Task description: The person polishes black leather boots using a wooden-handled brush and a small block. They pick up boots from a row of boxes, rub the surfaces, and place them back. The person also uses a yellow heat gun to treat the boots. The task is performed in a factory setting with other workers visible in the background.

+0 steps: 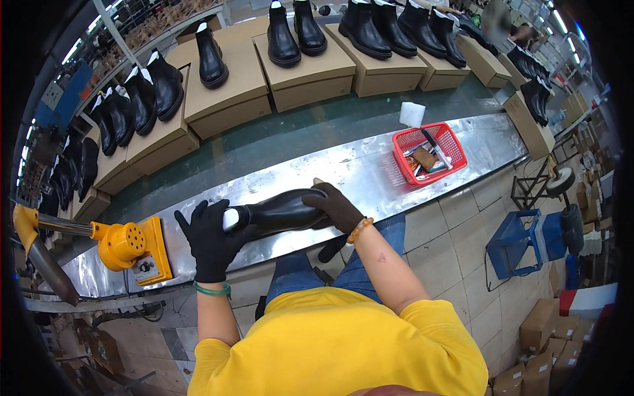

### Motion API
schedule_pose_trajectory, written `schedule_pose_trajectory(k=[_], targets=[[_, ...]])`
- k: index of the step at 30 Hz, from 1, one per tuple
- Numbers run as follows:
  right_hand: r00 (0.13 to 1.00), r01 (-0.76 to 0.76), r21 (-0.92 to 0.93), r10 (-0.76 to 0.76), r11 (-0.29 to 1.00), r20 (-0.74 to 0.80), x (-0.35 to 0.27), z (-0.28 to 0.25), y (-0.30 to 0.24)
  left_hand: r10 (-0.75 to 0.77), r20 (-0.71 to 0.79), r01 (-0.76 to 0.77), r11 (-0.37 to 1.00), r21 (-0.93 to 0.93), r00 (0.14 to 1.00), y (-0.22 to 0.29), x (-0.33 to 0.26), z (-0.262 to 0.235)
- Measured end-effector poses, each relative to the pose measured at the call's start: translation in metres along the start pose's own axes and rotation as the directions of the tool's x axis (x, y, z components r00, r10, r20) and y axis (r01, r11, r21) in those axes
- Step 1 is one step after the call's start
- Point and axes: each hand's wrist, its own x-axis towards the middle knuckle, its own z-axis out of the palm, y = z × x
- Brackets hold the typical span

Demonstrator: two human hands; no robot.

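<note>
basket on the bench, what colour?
Red basket, clearest in the head view.

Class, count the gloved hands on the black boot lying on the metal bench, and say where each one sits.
2: the left hand grips the boot at its opening end; the right hand rests at the opposite end.

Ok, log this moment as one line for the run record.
left hand: black glove, grips boot opening | right hand: brown glove, on boot toe | black boot: on its side, steel bench | red basket: right
</note>
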Motion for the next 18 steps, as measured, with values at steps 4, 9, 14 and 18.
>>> schedule_pose_trajectory(k=[4,9,14,18], targets=[[0.995,-0.087,0.271,0.099,0.959,-0.031,-0.024,0.01,0.004,-0.017,-0.05,0.026,0.98,0.199,0.999,0.018,-0.004,0.002],[0.997,-0.025,0.403,0.05,0.915,-0.053,-0.024,0.009,0.041,-0.054,-0.208,0.069,0.996,0.064,0.977,0.026,-0.022,0.016],[0.995,0.002,0.42,0.039,0.907,-0.088,-0.023,0.013,0.044,0.078,-0.328,-0.153,0.965,-0.211,0.942,0.035,-0.067,0.023],[0.986,0.11,0.353,-0.058,0.929,-0.154,-0.027,0.016,0.047,-0.005,-0.158,-0.072,0.876,-0.478,0.987,0.031,-0.095,0.049]])
